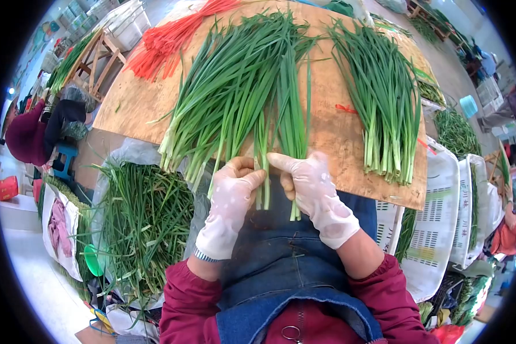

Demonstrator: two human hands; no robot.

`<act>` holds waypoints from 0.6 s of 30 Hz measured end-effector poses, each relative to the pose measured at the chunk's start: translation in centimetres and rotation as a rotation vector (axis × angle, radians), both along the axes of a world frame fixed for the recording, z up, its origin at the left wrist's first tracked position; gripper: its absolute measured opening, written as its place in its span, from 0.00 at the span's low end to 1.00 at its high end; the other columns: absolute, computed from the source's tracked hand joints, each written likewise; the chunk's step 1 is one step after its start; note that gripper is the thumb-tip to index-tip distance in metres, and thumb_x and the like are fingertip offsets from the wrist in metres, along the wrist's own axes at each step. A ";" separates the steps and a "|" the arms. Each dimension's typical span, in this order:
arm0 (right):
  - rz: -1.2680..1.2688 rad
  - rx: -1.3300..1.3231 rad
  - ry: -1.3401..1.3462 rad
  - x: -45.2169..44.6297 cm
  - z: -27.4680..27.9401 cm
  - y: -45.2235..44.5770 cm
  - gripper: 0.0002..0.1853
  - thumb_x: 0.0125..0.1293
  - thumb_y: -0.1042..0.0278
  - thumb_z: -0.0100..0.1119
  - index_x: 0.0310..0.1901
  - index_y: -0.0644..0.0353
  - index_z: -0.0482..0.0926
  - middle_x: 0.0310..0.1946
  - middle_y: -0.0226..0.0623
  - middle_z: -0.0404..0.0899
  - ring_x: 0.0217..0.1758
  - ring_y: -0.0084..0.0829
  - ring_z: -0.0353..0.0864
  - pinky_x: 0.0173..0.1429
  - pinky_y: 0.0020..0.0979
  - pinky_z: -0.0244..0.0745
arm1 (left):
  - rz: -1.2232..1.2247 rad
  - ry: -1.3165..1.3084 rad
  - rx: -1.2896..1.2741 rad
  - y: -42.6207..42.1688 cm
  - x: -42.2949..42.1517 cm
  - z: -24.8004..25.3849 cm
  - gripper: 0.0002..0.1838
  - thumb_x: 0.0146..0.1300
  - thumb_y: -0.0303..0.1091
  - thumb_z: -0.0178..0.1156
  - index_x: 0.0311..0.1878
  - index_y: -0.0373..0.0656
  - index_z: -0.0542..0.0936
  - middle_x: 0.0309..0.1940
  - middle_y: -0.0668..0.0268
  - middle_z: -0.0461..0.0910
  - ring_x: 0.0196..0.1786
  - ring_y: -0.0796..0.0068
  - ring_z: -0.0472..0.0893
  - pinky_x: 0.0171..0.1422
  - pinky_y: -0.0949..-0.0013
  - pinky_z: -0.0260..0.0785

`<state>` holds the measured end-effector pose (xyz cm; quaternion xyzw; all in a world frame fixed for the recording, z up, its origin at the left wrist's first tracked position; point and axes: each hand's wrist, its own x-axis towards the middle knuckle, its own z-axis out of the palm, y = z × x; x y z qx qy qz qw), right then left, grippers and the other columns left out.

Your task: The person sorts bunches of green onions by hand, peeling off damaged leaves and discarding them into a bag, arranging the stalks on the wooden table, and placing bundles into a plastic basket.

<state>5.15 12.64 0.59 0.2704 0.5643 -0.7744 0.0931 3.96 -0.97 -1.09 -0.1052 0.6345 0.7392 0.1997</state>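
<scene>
A large pile of garlic chives (223, 86) lies on the wooden board (332, 123), stem ends toward me. My left hand (234, 186), in a thin whitish glove, is closed on a few chive stems at the board's front edge. Close beside it, my gloved right hand (311, 186) grips the lower stems of a small bunch of chives (292, 123), whose pale ends hang below the fingers. The fingertips of the two hands nearly meet. A separate bunch of chives (387, 109) rests on the right of the board, near a small red tie (346, 108).
Red strips (169, 43) lie at the board's far left. Below left stands a plastic-lined container of loose greens (146, 223). White plastic crates (433, 229) stand on the right. Another person (31, 135) sits at far left by a blue stool (65, 160).
</scene>
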 end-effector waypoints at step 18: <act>0.226 -0.256 -0.035 1.4 -0.5 0.6 0.12 0.61 0.69 0.55 0.37 0.72 0.79 0.11 0.22 0.61 0.12 0.15 0.55 0.17 0.20 0.47 | -0.034 -0.094 -2.035 -29.8 14.6 0.2 0.13 0.52 0.23 0.55 0.42 0.38 0.80 0.42 0.51 0.79 0.37 0.51 0.80 0.41 0.60 0.72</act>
